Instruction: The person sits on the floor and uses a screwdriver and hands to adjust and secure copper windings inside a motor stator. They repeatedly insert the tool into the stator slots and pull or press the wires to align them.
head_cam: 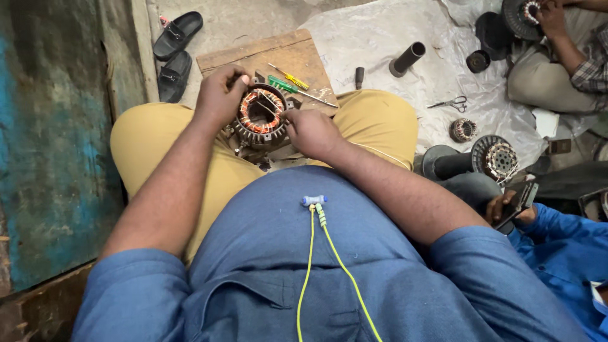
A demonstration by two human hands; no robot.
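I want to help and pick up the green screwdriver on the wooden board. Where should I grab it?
Take the green screwdriver by its thick green handle, the end nearest the motor stator. Come down from above: it lies flat on the wooden board, with its thin metal shaft pointing right. A yellow screwdriver lies close beside it, so pinch the handle from its sides with your fingertips.

The stator (261, 118) shows copper-orange windings in a dark grey ring. At twelve o'clock lie a green-handled screwdriver (283, 85) and a yellow-handled screwdriver (292, 80) on a brown wooden board (253, 54). Black sandals (176, 54) lie at eleven o'clock; the trousers (149, 142) are mustard yellow, the shirt (272, 253) blue.
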